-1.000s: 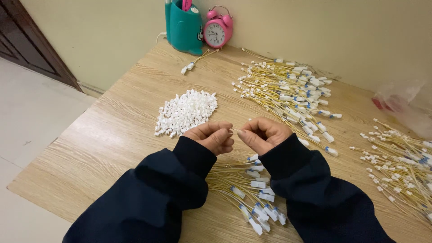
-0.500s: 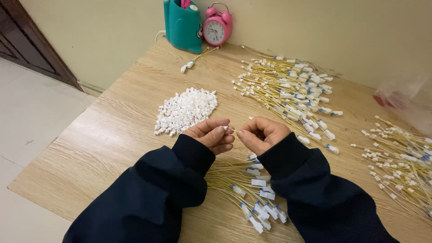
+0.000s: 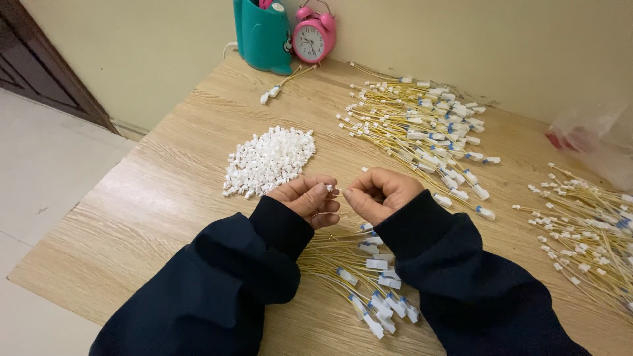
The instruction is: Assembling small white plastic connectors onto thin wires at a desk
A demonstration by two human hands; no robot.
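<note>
Head view: left hand and right hand curled, fingertips meeting.

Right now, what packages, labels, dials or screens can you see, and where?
Alarm clock: back of table by the wall; round, pink, white dial.
Plastic bag: right edge; clear, crumpled, something red inside.
Wire tags: under the forearms; small white rectangles, some blue-banded, on yellow wires.
No screens.

The pale wood-grain surface at the frame's centre looks smooth and matt, and the heap of small white plastic connector housings on it has a dull sheen. The thin yellow wires with white plastic ends at upper right look smooth. The dark navy cloth sleeves at the bottom are soft and matt, while the pink alarm clock and teal plastic holder at the top are glossy.
</note>
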